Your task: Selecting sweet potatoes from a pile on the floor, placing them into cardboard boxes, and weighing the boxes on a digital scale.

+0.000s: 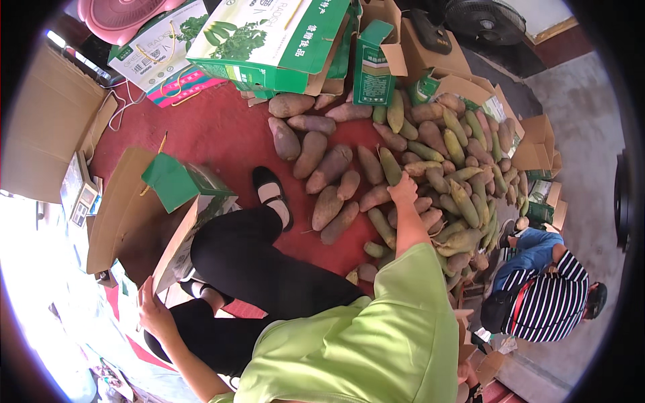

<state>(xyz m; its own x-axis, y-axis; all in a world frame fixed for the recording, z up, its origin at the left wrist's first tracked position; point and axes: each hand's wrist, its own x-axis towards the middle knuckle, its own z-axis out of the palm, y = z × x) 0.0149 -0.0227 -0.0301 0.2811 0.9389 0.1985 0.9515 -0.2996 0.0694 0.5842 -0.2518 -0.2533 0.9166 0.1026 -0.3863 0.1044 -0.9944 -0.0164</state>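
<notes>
At the near edge of a big pile, my right hand has its fingers round the lower end of a green radish. Long green radishes lie mixed with thick purplish-brown roots, whose exact kind I cannot tell. Off to the left, my left hand grips the edge of a cardboard box standing beside my legs. Its flaps are up, one of them green. The bottom of that box is in shadow, so any contents are hidden.
Printed green-and-white cartons stand at the back, near a pink fan and a black fan. Open boxes edge the pile at right. A person in a striped shirt bends beyond it. Red floor covering lies underneath.
</notes>
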